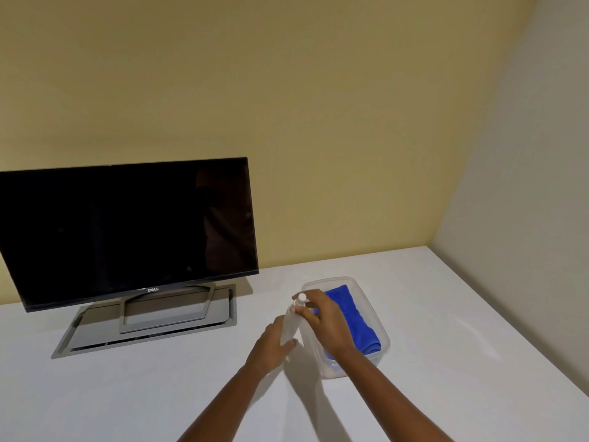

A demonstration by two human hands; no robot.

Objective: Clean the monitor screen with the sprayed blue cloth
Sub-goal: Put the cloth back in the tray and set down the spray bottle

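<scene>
A black monitor (127, 231) with a dark screen stands on its grey stand at the left of the white table. A folded blue cloth (357, 317) lies inside a clear plastic container (384, 333) to the right of the monitor. A pale translucent spray bottle (290, 323) stands upright just left of the container. My left hand (271, 342) grips the bottle's body low down. My right hand (322, 317) holds the bottle's neck just under its white cap (301, 297) and hides part of the cloth.
A grey rectangular plate (95, 336) set in the white table (446, 362) lies under the monitor stand. Yellow walls meet in a corner behind the table at the right. The table's right edge runs diagonally at the lower right.
</scene>
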